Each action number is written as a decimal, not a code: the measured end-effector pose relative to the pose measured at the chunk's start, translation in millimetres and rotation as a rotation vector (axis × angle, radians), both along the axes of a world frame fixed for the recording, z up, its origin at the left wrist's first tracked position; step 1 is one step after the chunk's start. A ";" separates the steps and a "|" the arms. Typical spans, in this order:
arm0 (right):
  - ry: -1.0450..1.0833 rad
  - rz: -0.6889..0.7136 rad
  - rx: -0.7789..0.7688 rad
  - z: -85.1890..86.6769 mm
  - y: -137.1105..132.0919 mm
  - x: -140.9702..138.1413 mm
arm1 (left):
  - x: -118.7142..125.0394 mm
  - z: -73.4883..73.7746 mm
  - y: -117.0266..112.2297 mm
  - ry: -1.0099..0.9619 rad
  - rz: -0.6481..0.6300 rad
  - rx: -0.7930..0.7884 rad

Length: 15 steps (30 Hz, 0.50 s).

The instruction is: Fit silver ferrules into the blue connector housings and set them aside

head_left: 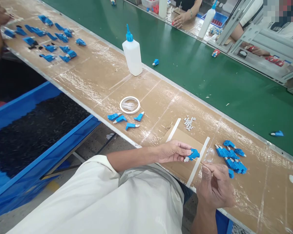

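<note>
One small blue part (193, 153) with a white tip is pinched at its rear end between thumb and fingertips of the left hand (174, 151), just above a taped cardboard sheet (183, 138) at the near edge of the surface (100, 74). Judged from its size and moulded look, the part is light, stiff and smooth; the flat sides of the blue body look like the safest hold, leaving the white tip free. The right hand (215, 186) is closed on a thin stick (202, 164), whose far end points at the white tip; whether it touches cannot be told. The stick looks slender and easily snapped, so it probably suits a light pinch near its middle.

Just to the right lies a pile of like blue parts (230, 158). Beyond the cardboard sits a heap of tiny white pieces (189, 123). Farther left are four more blue parts (125, 119), a white ring (130, 105) and a squeeze bottle (132, 54) with a blue nozzle. A green belt (197, 74) runs behind the surface, with another person's hand (180, 20) at its far side.
</note>
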State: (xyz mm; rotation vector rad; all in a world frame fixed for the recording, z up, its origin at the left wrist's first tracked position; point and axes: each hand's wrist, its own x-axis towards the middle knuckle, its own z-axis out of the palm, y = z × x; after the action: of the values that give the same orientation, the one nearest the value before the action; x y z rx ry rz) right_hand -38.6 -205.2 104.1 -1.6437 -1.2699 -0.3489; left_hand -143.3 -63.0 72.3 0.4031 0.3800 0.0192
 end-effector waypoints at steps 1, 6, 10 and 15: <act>0.015 0.015 0.009 -0.2 0.2 -0.3 | 0.0 0.2 0.4 -0.007 -0.002 -0.003; 0.215 -0.085 0.036 -3.6 -6.9 2.8 | -4.9 4.6 12.0 -0.003 0.091 0.020; 0.261 -0.077 -0.137 -15.4 -14.2 7.3 | -10.4 9.1 29.4 -0.007 0.219 0.074; 0.162 0.043 -0.294 -31.7 -11.6 4.1 | -11.9 7.9 38.2 -0.008 0.274 0.072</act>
State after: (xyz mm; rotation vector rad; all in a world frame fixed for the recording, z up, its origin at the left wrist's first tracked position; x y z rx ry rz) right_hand -34.5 -216.7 72.4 -1.8459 -1.2759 0.0001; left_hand -155.3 -24.8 80.1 0.4195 0.4250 0.3018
